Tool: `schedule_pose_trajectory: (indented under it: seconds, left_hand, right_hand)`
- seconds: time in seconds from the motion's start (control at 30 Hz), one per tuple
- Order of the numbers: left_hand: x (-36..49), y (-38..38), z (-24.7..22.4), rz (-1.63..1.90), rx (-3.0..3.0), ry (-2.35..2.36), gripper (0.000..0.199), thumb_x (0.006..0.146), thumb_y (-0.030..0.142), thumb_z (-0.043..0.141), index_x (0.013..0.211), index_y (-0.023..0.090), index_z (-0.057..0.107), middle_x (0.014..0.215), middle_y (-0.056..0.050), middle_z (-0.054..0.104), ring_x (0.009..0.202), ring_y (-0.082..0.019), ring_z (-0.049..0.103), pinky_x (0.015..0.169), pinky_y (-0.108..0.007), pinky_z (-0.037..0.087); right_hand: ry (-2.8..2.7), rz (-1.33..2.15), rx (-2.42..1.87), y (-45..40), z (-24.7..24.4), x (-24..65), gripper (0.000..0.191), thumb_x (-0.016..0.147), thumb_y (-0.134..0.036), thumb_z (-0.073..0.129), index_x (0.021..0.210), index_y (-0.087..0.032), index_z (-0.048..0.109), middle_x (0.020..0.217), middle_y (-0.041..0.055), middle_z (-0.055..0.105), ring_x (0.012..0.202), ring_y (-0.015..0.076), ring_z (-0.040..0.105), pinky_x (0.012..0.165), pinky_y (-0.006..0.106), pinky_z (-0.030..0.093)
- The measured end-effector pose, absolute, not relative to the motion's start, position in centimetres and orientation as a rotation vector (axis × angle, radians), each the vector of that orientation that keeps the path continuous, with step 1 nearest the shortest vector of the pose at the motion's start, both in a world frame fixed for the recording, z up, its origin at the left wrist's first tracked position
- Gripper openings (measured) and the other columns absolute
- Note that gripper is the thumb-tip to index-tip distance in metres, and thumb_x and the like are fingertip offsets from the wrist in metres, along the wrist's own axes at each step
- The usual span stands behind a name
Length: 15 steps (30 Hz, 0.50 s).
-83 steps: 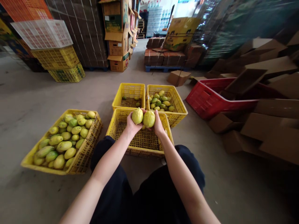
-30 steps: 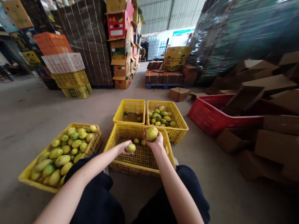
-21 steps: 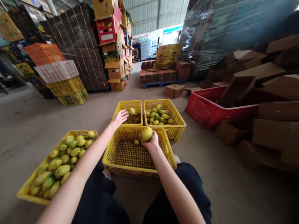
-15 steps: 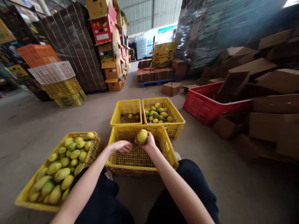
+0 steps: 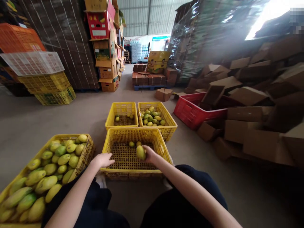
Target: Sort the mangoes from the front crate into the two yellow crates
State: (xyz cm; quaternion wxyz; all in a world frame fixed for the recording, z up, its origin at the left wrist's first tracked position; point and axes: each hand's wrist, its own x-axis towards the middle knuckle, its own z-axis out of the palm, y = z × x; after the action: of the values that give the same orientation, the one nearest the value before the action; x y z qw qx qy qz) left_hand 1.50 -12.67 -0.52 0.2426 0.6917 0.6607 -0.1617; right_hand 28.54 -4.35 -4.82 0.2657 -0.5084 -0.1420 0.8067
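Head view: biggest thing here is the red crate (image 5: 199, 112) at far right, cardboard tucked in it. Left crate (image 5: 89, 152) is loaded with yellow-green fruit, and the middle crate (image 5: 135, 171) sits right between the knees. Just past it, the far right crate (image 5: 169, 126) has a decent pile, the far left crate (image 5: 109, 122) only a few. Left hand (image 5: 102, 160) is at the middle one's left side, fingers loosely spread, holding nothing. Right hand (image 5: 150, 155) has its fingers around one fruit (image 5: 141, 152) over the middle crate's base
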Motion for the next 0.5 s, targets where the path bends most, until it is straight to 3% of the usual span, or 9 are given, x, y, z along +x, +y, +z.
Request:
schedule_pose_trajectory:
  seconds: [0.07,0.13,0.27,0.4,0.5]
  left_hand:
    - [1.1,-12.9,-0.8,-0.434,1.876,1.812,0.064,0.092,0.055,0.044,0.141,0.015,0.056,0.144,-0.016,0.058,0.135,-0.029,0.055,0.109,-0.036,0.043]
    - [1.1,-13.0,-0.7,-0.435,1.856,1.82,0.065,0.094,0.054,0.041,0.143,0.014,0.055,0.146,-0.017,0.056,0.136,-0.029,0.054,0.109,-0.036,0.043]
    - [1.8,-13.0,-0.2,-0.517,1.832,1.826,0.065,0.096,0.048,0.039,0.147,0.009,0.051,0.15,-0.019,0.05,0.137,-0.029,0.052,0.111,-0.036,0.041]
    - [2.2,-13.2,0.0,-0.555,1.827,1.8,0.064,0.097,0.044,0.041,0.15,0.008,0.046,0.152,-0.019,0.047,0.139,-0.028,0.05,0.112,-0.034,0.038]
    - [2.2,-13.2,-0.2,-0.499,1.854,1.775,0.062,0.095,0.046,0.047,0.148,0.013,0.051,0.147,-0.017,0.053,0.135,-0.028,0.055,0.109,-0.033,0.041]
  right_hand:
    - [-0.426,1.997,-1.275,-1.7,-2.4,30.8,0.032,0.097,-0.05,0.04,0.105,-0.024,0.057,0.084,0.0037,0.067,0.08,0.0197,0.067,0.075,0.034,0.058]
    - [-0.467,1.803,-1.166,0.1,-0.6,32.7,0.043,0.092,-0.061,0.043,0.118,-0.029,0.055,0.109,0.0069,0.068,0.106,0.0236,0.066,0.088,0.042,0.057]
    - [-0.64,1.762,-1.24,-0.2,-1.3,33.4,0.065,0.089,-0.068,0.038,0.139,-0.028,0.046,0.149,0.0163,0.049,0.132,0.0329,0.053,0.096,0.057,0.052]
    - [-1.307,1.877,-1.441,-3.8,-5.3,31.6,0.063,0.091,-0.064,0.043,0.143,-0.029,0.048,0.16,0.0134,0.038,0.143,0.0307,0.044,0.105,0.055,0.047]
    - [-1.613,1.924,-1.515,-6.2,-7.4,32.2,0.048,0.083,-0.051,0.065,0.125,-0.027,0.067,0.151,0.0097,0.052,0.144,0.0314,0.043,0.115,0.052,0.038]
